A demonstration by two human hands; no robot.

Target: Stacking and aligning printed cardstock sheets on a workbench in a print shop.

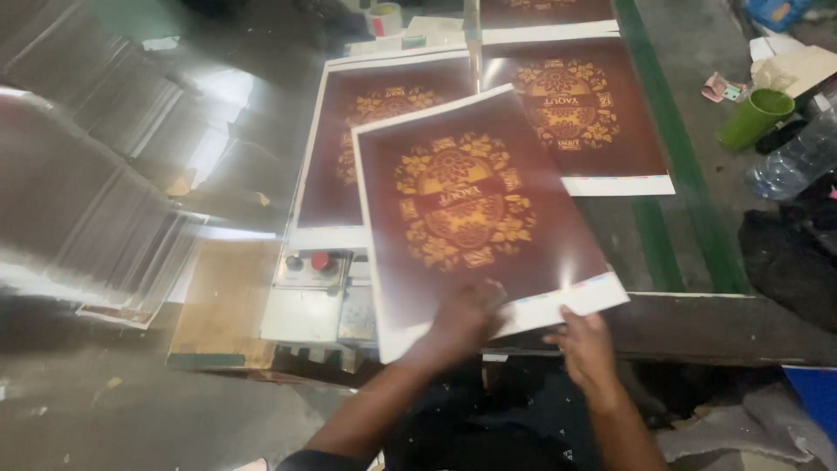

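Note:
A large glossy printed sheet [475,209], dark red with a gold floral emblem and a white border, is tilted above the machine table. My left hand [462,318] presses flat on its near edge. My right hand [582,340] grips the near right corner of the same sheet from below. Beneath it lie two more sheets of the same print: one [366,131] to the left and one [593,113] to the right.
A control panel with a red and a black button [312,263] sits left of my hands. A green cup [754,118], a clear plastic bottle [798,157] and dark cloth lie at the right. A tape roll [384,17] stands at the back. Shiny metal surface fills the left.

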